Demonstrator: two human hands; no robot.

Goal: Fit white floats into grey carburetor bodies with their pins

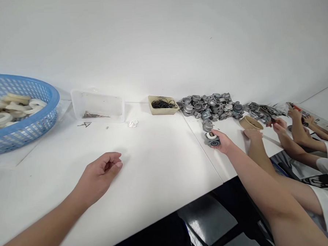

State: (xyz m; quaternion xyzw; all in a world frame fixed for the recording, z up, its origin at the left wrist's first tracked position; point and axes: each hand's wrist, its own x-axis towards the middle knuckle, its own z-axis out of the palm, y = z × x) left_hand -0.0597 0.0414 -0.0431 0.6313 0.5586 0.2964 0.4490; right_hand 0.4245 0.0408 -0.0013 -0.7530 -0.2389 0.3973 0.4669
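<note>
My right hand (224, 142) is closed around a grey metal part (215, 143) with a white ring (211, 136) set in it, held low over the table near a seam. A similar grey part (208, 126) lies just beyond it, at the near edge of a pile of grey metal parts (214, 106). My left hand (103, 175) is over the table at left of centre, its fingers loosely curled in and the thumb beside them. Nothing shows in its grip.
A blue basket (51, 103) of white rings stands far left. Beside it are a clear tray (116, 107) with thin metal pins and a crumpled white scrap (133, 123). A cream tray (152, 110) holds black O-rings. Co-workers' arms (257, 151) and a tan bowl (245, 124) are at right.
</note>
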